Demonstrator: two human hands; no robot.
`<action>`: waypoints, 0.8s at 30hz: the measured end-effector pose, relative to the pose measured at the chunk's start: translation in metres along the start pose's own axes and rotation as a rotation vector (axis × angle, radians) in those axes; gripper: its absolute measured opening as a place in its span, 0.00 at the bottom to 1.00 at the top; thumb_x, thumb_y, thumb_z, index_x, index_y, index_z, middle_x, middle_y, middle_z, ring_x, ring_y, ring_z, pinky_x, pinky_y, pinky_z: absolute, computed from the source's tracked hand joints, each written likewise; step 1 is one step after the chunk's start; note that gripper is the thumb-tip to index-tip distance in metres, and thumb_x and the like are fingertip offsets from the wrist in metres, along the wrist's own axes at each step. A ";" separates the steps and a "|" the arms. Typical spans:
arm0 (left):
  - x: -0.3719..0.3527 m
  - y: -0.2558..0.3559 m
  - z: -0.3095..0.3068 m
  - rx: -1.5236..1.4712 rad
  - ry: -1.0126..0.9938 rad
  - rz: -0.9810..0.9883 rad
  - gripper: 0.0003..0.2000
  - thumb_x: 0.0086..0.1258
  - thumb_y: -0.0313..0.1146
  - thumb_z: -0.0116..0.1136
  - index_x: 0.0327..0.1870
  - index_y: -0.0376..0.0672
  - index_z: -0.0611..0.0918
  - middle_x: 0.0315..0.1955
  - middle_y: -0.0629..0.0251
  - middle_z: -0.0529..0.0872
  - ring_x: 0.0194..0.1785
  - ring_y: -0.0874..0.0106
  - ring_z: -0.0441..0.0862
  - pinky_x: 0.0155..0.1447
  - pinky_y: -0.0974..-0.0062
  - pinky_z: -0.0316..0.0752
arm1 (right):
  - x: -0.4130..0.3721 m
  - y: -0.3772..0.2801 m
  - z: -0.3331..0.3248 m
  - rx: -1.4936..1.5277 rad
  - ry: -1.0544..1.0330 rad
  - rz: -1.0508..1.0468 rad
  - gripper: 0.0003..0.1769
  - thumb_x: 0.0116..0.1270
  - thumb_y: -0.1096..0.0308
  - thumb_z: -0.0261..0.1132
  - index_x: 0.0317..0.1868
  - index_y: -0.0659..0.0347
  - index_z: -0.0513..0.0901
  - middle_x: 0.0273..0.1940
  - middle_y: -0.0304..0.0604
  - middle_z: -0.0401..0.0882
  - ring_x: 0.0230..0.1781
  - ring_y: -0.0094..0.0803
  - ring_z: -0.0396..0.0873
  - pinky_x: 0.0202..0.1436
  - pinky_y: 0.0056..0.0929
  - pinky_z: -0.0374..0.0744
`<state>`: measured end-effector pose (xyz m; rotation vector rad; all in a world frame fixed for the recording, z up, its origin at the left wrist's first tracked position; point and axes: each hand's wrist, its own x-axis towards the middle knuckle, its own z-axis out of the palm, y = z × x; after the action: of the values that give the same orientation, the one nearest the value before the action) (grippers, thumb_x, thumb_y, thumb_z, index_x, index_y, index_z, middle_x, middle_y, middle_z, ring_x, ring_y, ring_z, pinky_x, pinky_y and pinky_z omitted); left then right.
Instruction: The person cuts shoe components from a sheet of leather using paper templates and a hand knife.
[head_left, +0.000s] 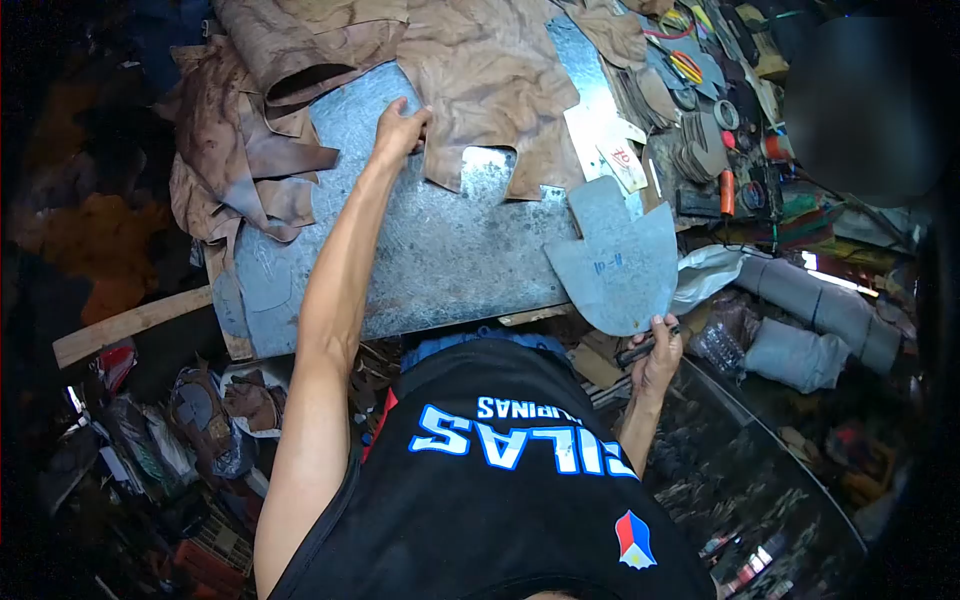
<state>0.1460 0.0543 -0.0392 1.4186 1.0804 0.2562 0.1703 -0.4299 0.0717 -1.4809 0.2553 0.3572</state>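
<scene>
My left hand [402, 132] is at the left edge of a large piece of brown leather [490, 85], its fingers closed on that edge. The leather is wrinkled, with square notches cut into its near side. Low on the right, my right hand [656, 358] is closed round a short dark tool [634, 354], whose tip I cannot make out. Its fingertips also touch the rounded lower edge of a grey pattern template [615, 262]. Handwritten marks show on the template, which overhangs the right front corner of the metal-topped table [450, 255].
A rolled hide [300, 50] and leather scraps [235, 150] are heaped at the left. White paper [605, 150] lies beyond the template. Scissors [687, 66], a tape roll [726, 114] and an orange-handled tool [727, 192] crowd the right. A wooden plank [135, 325] juts out left.
</scene>
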 end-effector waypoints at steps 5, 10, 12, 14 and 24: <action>-0.010 -0.005 0.001 0.017 -0.218 -0.018 0.07 0.66 0.32 0.61 0.33 0.38 0.83 0.21 0.70 0.81 0.20 0.79 0.73 0.22 0.79 0.66 | 0.011 -0.012 -0.022 -0.059 -0.007 0.014 0.11 0.70 0.67 0.63 0.48 0.64 0.76 0.27 0.36 0.77 0.20 0.21 0.74 0.22 0.22 0.75; -0.080 -0.032 -0.016 0.118 -0.328 -0.040 0.09 0.69 0.35 0.60 0.41 0.38 0.83 0.24 0.74 0.81 0.23 0.83 0.73 0.27 0.83 0.68 | 0.035 -0.012 -0.048 0.195 0.003 0.038 0.13 0.69 0.67 0.62 0.50 0.62 0.76 0.34 0.36 0.79 0.25 0.21 0.75 0.24 0.19 0.75; -0.112 -0.056 -0.024 0.095 -0.379 -0.092 0.10 0.70 0.35 0.61 0.43 0.38 0.83 0.24 0.74 0.81 0.23 0.83 0.74 0.27 0.83 0.68 | 0.039 -0.013 -0.042 0.323 0.045 0.064 0.13 0.68 0.68 0.62 0.51 0.60 0.76 0.43 0.35 0.79 0.31 0.23 0.78 0.27 0.17 0.77; -0.141 -0.074 -0.029 0.116 -0.383 -0.181 0.09 0.70 0.34 0.62 0.44 0.39 0.82 0.24 0.74 0.81 0.23 0.84 0.73 0.26 0.84 0.68 | 0.045 -0.011 -0.039 0.353 0.099 0.106 0.13 0.68 0.68 0.62 0.52 0.60 0.76 0.44 0.35 0.79 0.31 0.23 0.79 0.28 0.17 0.78; -0.175 -0.064 -0.033 0.074 -0.259 -0.188 0.11 0.70 0.33 0.62 0.46 0.36 0.80 0.22 0.75 0.81 0.24 0.86 0.73 0.27 0.84 0.66 | 0.070 0.012 -0.048 0.417 -0.182 0.228 0.11 0.71 0.70 0.60 0.52 0.54 0.73 0.39 0.36 0.77 0.26 0.25 0.72 0.27 0.30 0.73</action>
<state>0.0007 -0.0637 -0.0100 1.3621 1.0070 -0.1017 0.2331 -0.4716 0.0305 -1.0042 0.3318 0.5816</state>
